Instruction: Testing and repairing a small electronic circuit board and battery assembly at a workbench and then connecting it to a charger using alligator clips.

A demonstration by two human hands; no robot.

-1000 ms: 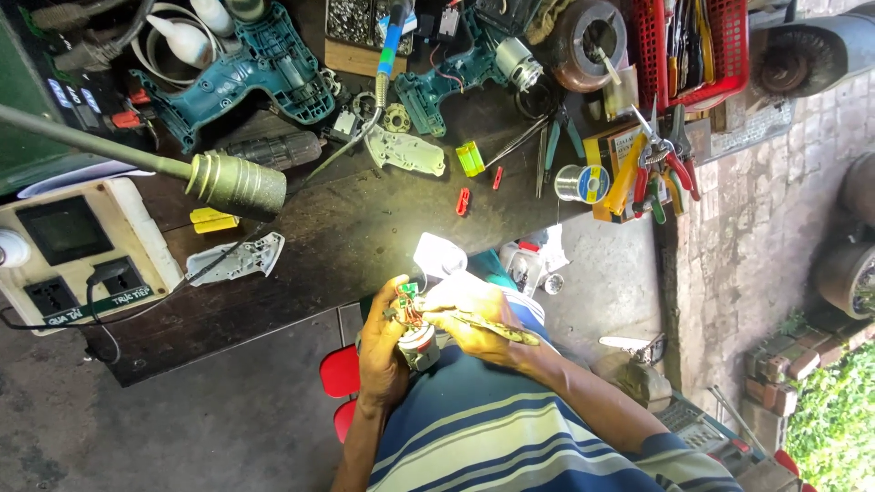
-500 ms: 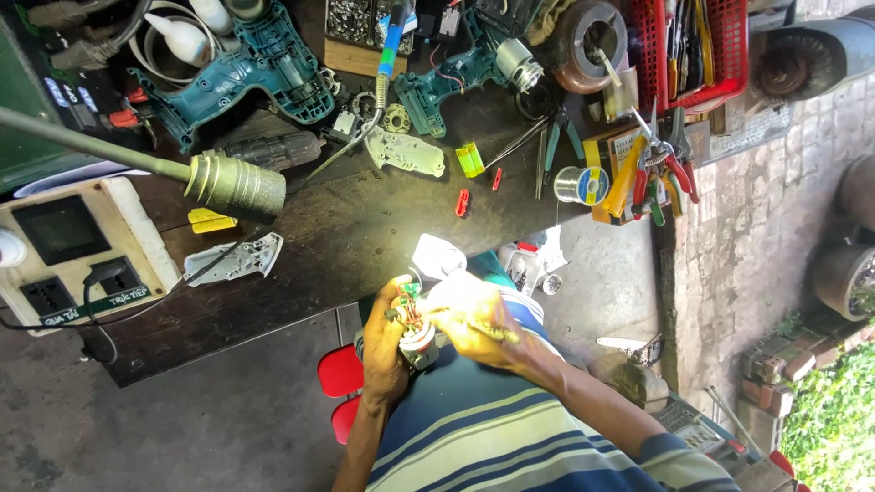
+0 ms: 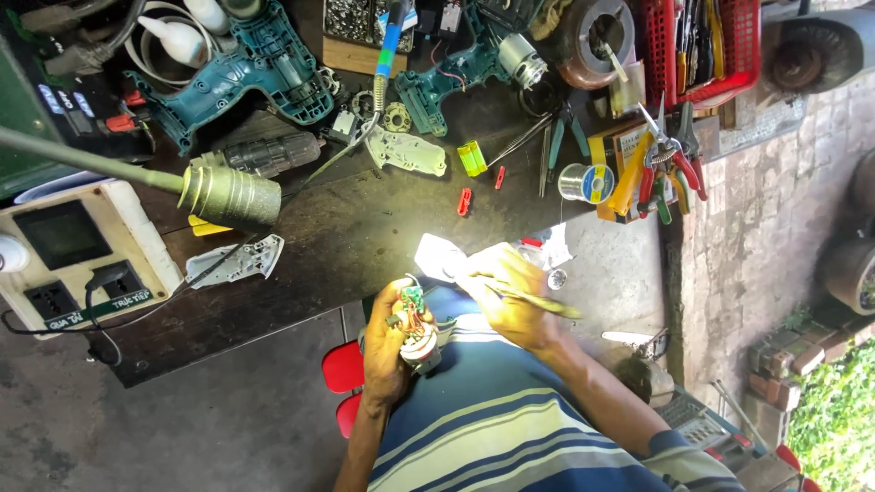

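My left hand (image 3: 385, 346) grips a small electric part (image 3: 415, 324) with a green circuit board, coloured wires and a white round base, held over my lap just off the workbench edge. My right hand (image 3: 506, 293) is closed around a slim yellowish tool (image 3: 538, 302) whose shaft points right, next to a brightly lit white piece (image 3: 439, 256) at the bench edge. The two hands are a short gap apart above my striped shirt.
The dark workbench (image 3: 365, 228) holds opened teal drill housings (image 3: 239, 75), a loose motor (image 3: 521, 58), a solder spool (image 3: 585, 182), pliers (image 3: 663, 164), a red basket (image 3: 706, 46) and a white power box (image 3: 73, 255). A lamp head (image 3: 228, 193) hangs over the bench. A red stool (image 3: 344, 369) is under me.
My right hand with the tool has shifted slightly away from the part in my left hand. The bench items have not moved.
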